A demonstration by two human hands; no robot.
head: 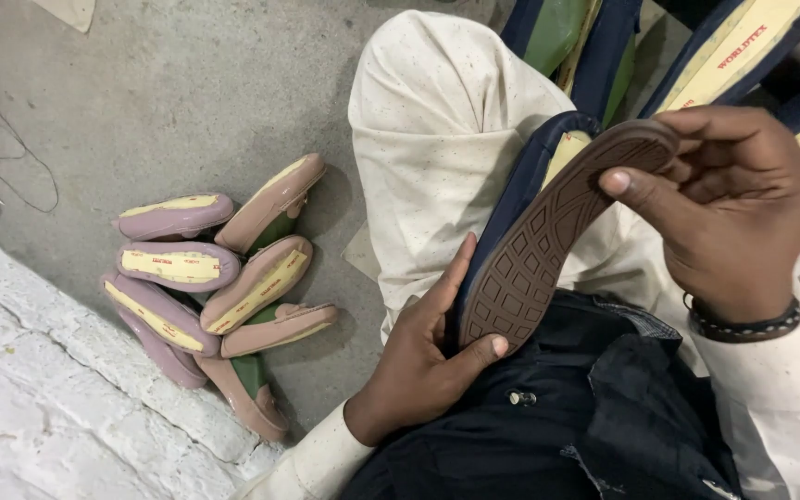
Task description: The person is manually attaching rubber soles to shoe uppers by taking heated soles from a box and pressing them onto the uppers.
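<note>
1. We work seated above a grey concrete floor (pixel 168 102), with a whitewashed brick ledge (pixel 39 389) running along its lower left edge.
2. We hold one navy shoe (pixel 548 231) across our lap, brown sole up, its grid tread facing the camera. This position exposes the whole sole and its edge to view.
3. Our left hand (pixel 423 356) grasps the heel end: the thumb presses on the tread and the fingers wrap along the navy side wall. This grip steadies the shoe against the dark garment (pixel 548 407) on our lap.
4. Our right hand (pixel 729 199) grasps the toe end: the thumb lies across the sole near its tip and the fingers curl around the rim. The shoe thus spans both hands, just above our cream-trousered knee (pixel 437 130).
5. A pile of pink and mauve shoes (pixel 219 278) lies on the floor beside the ledge, well apart from our hands. Most show yellow insoles.
6. More navy shoes with yellow insoles (pixel 733 46) lie at the upper right edge of the floor, near our right hand.
7. A thin wire (pixel 11 148) loops along the floor's left edge.
</note>
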